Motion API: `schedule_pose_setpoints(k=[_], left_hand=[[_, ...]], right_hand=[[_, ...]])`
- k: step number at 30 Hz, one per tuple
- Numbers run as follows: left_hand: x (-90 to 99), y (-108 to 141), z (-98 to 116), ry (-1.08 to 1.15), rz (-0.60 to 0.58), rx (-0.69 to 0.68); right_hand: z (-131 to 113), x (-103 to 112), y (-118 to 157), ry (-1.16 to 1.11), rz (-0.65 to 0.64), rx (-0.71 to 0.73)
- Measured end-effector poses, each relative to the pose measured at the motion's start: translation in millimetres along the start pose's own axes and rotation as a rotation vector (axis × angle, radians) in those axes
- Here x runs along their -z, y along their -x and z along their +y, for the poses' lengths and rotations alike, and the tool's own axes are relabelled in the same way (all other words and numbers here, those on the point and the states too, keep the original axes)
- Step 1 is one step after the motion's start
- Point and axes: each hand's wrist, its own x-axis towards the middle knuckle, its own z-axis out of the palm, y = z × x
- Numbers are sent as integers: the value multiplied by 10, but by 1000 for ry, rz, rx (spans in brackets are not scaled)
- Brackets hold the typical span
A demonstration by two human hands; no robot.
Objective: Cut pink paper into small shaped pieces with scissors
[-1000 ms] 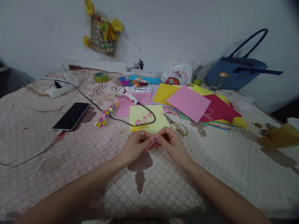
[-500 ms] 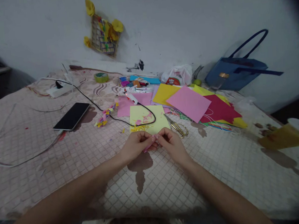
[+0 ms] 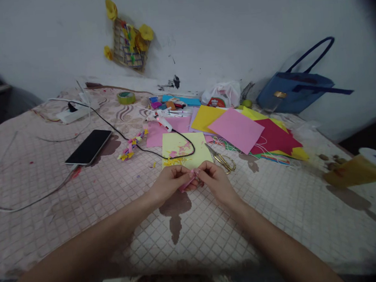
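The left hand pinches a small piece of pink paper between thumb and fingers, and the right hand pinches its upper end, so the two hands meet fingertip to fingertip. The paper is held just above the near side of the surface, in front of the body. The step in hand looks like folding or twisting this piece; the fingers hide its exact shape. The next move seems to call for a steady left pinch while the right fingertips shape the end with light pressure, since thin paper could crease wrongly or tear.

Just beyond the fingers lies a pale yellow sheet with yellow scraps and pink bits near its left side. Scissors rest by its right edge. A black cord loops over the sheet from the glue gun, which lies behind it on a pink sheet. Left of the sheet is a cluster of colored paper pieces; farther left lies a phone. More colored sheets overlap on the right.
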Motion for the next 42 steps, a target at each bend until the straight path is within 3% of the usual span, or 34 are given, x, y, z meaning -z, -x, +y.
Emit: schedule_pose_setpoints(k=[5, 10, 17, 23, 30, 42], left_hand=[[7, 2, -15, 6, 7, -5], [10, -6, -18, 10, 45, -90], [-34, 5, 28, 72, 56, -150], [-25, 2, 16, 72, 76, -149], [-7, 4, 9, 2, 65, -95], [-34, 24, 46, -237, 61, -246]], right_hand=[[-20, -15, 19, 93, -23, 45], [-91, -19, 60, 390, 109, 361], [-109, -21, 85, 616, 51, 577], [-93, -21, 92, 657, 98, 636], [-81, -11, 84, 653, 101, 602], [-100, 10, 59, 657, 121, 596]])
